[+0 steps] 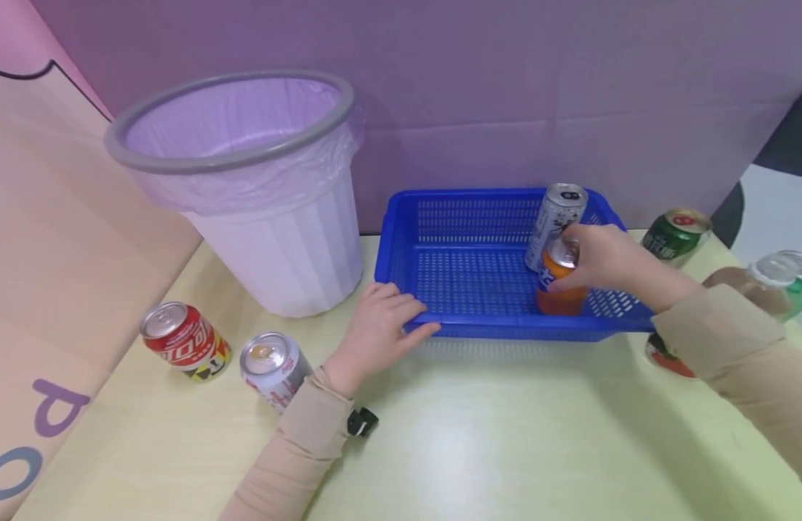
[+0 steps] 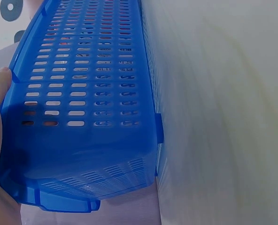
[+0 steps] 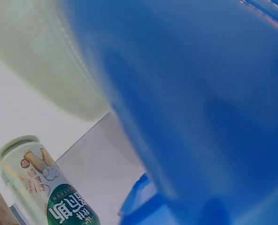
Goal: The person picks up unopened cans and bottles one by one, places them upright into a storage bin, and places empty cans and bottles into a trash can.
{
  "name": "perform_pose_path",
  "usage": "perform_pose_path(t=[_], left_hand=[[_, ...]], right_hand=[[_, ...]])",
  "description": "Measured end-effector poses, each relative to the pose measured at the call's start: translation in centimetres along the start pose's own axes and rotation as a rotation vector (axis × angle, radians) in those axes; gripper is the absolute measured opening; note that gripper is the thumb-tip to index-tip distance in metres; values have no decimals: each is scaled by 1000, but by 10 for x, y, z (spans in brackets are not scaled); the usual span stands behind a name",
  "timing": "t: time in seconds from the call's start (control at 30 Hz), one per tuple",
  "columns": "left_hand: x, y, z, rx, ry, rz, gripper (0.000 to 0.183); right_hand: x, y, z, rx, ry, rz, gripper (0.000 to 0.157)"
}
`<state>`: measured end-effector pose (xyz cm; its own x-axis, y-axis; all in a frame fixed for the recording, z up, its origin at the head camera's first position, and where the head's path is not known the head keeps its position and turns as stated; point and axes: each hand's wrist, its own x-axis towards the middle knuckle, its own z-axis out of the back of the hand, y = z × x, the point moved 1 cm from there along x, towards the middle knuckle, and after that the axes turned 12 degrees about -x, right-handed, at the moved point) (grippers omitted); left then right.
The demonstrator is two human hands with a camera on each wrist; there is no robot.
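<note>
A blue plastic basket (image 1: 492,327) with slotted walls stands on the table. My left hand (image 1: 387,325) holds its near left corner, fingers over the rim; the left wrist view shows the basket wall (image 2: 82,136) close up. Inside the basket's right end, my right hand (image 1: 602,257) grips an orange soda can (image 1: 560,298) by its upper part. Just behind that one, a tall white patterned can (image 1: 557,213) leans slightly in the basket. The right wrist view is mostly filled by blurred blue basket wall (image 3: 176,93), which hides the right hand there.
Left of the basket stands a white lined bin (image 1: 283,253). A red can (image 1: 186,344) and a silver-white can (image 1: 273,369) stand near my left forearm. To the right are a green can (image 1: 677,235), clear bottles (image 1: 774,278) and a can (image 1: 670,358) partly behind my right sleeve.
</note>
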<state>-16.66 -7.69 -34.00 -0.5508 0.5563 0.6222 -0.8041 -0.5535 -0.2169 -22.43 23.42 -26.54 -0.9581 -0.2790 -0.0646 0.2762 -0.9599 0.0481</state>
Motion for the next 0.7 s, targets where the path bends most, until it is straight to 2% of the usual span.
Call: perform_pose_path(t=[0.5,0.7], left_hand=[[0,-1,0,-5,-17,-10,26],[1,0,0,1,-7,-5,27]], right_hand=[[-1,-10,-10,6,-42,4,73],[-3,-12,-11,8,-38,-9,80]])
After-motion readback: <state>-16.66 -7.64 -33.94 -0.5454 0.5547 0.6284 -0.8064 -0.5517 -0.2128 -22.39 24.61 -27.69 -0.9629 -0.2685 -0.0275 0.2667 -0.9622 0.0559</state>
